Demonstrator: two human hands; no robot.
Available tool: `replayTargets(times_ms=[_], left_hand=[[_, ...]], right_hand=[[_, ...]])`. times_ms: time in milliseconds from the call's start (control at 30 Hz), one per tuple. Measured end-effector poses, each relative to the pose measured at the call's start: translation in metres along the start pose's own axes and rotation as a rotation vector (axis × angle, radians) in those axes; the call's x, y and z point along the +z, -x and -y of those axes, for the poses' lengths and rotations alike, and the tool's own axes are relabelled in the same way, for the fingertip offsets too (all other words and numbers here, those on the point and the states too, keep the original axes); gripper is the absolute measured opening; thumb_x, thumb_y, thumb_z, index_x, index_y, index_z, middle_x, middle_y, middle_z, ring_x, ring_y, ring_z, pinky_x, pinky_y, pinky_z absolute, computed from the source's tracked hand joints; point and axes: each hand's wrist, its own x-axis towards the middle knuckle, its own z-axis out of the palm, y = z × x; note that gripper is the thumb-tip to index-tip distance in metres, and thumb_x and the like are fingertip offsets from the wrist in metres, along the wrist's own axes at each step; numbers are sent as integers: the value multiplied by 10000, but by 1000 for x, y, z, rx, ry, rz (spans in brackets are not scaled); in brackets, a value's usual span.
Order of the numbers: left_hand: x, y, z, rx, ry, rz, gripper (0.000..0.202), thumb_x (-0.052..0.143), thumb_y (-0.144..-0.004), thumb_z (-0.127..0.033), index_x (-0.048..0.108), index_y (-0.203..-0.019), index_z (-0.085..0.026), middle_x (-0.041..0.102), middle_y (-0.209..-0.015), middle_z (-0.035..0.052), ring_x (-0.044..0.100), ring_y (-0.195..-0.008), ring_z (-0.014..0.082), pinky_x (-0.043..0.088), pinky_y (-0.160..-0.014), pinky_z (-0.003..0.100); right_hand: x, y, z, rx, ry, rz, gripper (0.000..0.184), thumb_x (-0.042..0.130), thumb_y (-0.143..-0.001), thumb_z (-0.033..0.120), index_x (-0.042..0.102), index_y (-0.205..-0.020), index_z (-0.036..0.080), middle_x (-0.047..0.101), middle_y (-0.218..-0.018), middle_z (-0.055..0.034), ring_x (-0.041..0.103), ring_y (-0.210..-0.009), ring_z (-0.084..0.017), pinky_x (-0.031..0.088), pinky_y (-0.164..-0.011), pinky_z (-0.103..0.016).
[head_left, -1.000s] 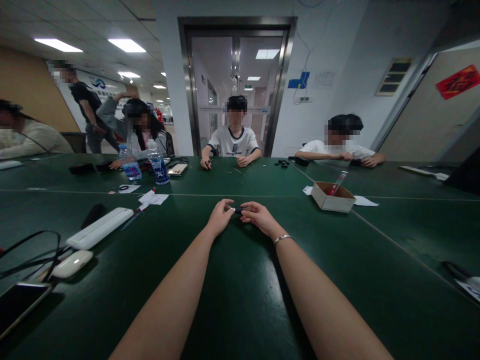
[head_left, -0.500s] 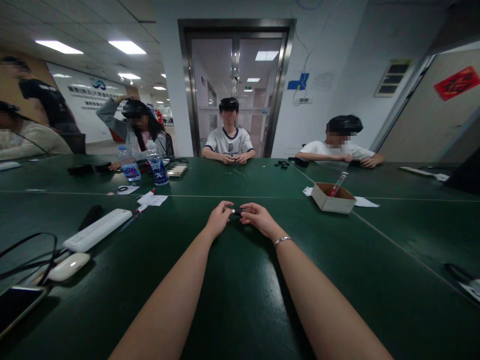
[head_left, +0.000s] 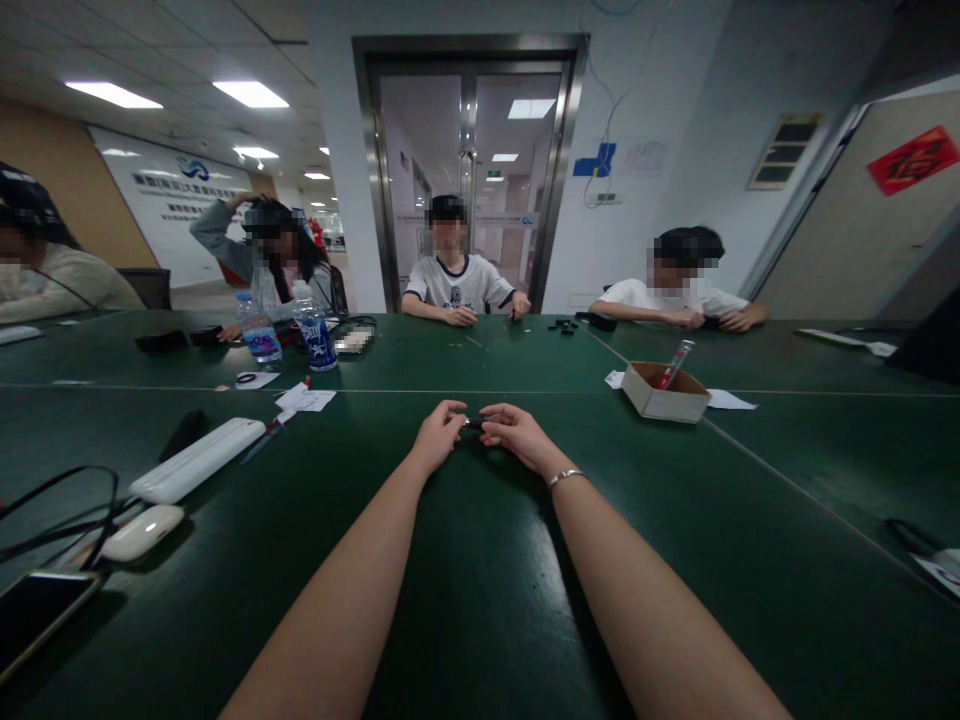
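Observation:
Both hands meet over the green tabletop [head_left: 480, 560], around a small black object with a shiny silver end [head_left: 474, 423]. It is short and stick-like, too small and too covered by fingers for its kind to be certain. My left hand [head_left: 437, 440] pinches the silver end between thumb and fingers. The black end sits in the fingertips of my right hand [head_left: 520, 436], whose wrist wears a silver bracelet [head_left: 566, 478]. The object lies sideways, just above or on the table; I cannot tell which.
To the right stands an open box [head_left: 666, 400] with a red-and-clear tube in it. At left lie a phone [head_left: 45, 615], a white oval case [head_left: 142, 532], a long white case [head_left: 199, 460] and cables. Two bottles [head_left: 315, 330] stand farther back. Several people sit around the table.
My hands keep almost the same pose on the black object. Across the table, the middle person's hands have moved apart. The standing person at far left is no longer visible there.

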Motion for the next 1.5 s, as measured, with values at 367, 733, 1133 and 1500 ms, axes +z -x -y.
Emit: replayTargets(times_ms=[367, 733, 1133, 1500], left_hand=[[0, -3, 3, 56, -15, -13, 259, 487, -866, -321, 616, -1036, -175, 543, -683, -8, 485, -577, 111, 381, -555, 215], [-1, -1, 2, 45, -35, 4, 293, 533, -808, -237, 611, -1087, -190, 588, -790, 3, 494, -582, 97, 379, -540, 204], [0, -2, 2, 47, -16, 23, 297, 431, -869, -346, 626, -1005, -168, 500, -581, -34, 435, -472, 92, 335, -477, 198], [0, -2, 5, 41, -38, 62, 351, 381, -894, -401, 612, -1042, -182, 491, -565, -35, 438, -490, 108, 328, -486, 207]], right_hand=[[-1, -1, 1, 14, 17, 7, 279, 770, -718, 84, 647, -961, 150, 663, -774, -31, 668, -643, -129, 565, -576, -203], [-1, 0, 1, 9, 7, 14, 292, 774, -715, 91, 641, -971, 141, 663, -774, -33, 669, -652, -123, 557, -597, -192], [-2, 0, 1, 21, -2, 44, 298, 787, -715, 97, 648, -975, 139, 664, -763, -23, 662, -648, -111, 566, -604, -187], [-2, -1, 0, 28, -1, 42, 264, 749, -740, 63, 653, -975, 136, 664, -775, -30, 664, -653, -109, 565, -616, -178]])
